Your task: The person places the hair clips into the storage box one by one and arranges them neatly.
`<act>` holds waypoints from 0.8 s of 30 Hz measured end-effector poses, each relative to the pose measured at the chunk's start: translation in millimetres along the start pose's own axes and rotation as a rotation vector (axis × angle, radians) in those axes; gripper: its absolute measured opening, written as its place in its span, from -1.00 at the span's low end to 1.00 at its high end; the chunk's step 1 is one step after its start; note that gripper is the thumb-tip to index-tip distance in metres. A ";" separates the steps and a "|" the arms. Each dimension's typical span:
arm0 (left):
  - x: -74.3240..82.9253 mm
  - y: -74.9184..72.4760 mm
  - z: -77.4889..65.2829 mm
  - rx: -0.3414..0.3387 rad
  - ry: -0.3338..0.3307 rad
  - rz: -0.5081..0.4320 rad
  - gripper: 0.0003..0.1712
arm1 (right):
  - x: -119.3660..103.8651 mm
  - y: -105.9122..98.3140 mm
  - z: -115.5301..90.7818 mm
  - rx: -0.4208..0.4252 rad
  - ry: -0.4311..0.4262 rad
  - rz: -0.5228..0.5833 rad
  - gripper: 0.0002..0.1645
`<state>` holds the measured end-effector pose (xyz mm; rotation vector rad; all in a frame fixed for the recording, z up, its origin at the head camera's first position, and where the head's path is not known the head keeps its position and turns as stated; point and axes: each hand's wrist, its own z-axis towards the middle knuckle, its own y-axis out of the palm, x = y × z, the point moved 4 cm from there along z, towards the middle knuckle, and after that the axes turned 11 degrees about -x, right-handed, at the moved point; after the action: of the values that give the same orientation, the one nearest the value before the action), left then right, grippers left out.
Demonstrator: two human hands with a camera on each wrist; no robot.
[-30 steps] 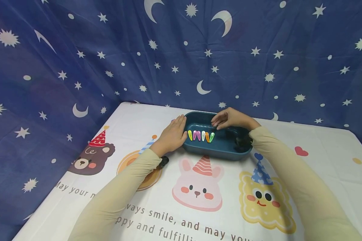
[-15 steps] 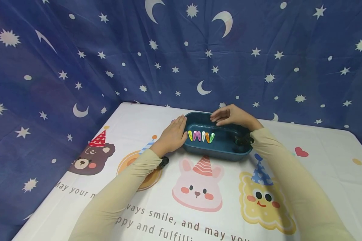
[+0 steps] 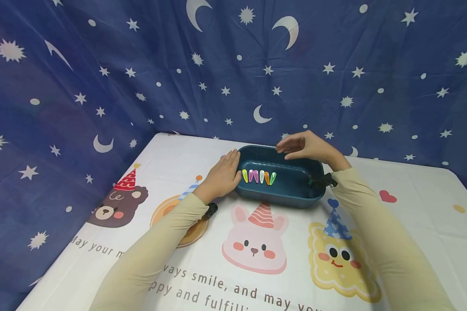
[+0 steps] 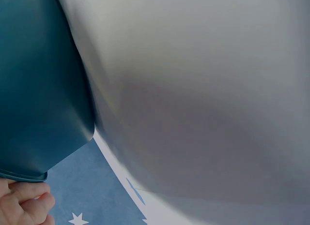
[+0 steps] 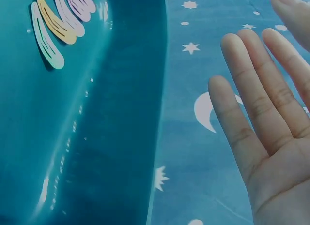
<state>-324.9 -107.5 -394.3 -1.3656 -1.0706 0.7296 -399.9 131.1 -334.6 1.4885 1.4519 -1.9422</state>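
A dark teal oblong tub (image 3: 292, 190) stands on the table. Inside it, toward the left, several hair clips lie side by side: a yellow clip (image 3: 245, 176), two pink-purple ones, a white one, an orange clip (image 3: 267, 178) and a green clip (image 3: 273, 179). My left hand (image 3: 221, 175) rests against the tub's left end; its fingertips (image 4: 36, 189) show at the rim in the left wrist view. Above the tub's far right side hovers my right hand (image 3: 313, 149), holding nothing. The right wrist view shows its fingers (image 5: 244, 84) extended.
A white tablecloth (image 3: 179, 268) with printed party animals covers the table. Behind and to the left hangs a blue curtain (image 3: 218, 52) with moons and stars. Small black devices sit at both wrists, the right one (image 3: 328, 180) over the tub's right rim.
My right hand has lifted and drawn back to the right, away from the clips. The left hand and the clips have stayed where they were.
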 end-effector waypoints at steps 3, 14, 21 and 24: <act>0.2 -0.3 -0.6 0.010 0.004 -0.003 -0.29 | -5.0 -2.1 -7.5 0.010 0.008 -0.020 -0.48; 1.5 -1.1 -1.3 0.006 0.000 0.002 -0.30 | -16.7 -7.9 -41.8 0.017 0.002 -0.100 -0.52; 1.4 -1.3 -2.1 0.010 0.005 0.001 -0.29 | -19.3 -9.3 -65.6 0.039 0.020 -0.158 -0.56; 0.7 -1.1 -2.0 0.010 0.005 -0.003 -0.29 | -18.8 -9.8 -76.1 0.043 0.021 -0.178 -0.58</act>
<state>-323.0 -107.8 -392.9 -1.3566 -1.0637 0.7279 -357.2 192.9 -310.0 1.4461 1.6109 -2.0779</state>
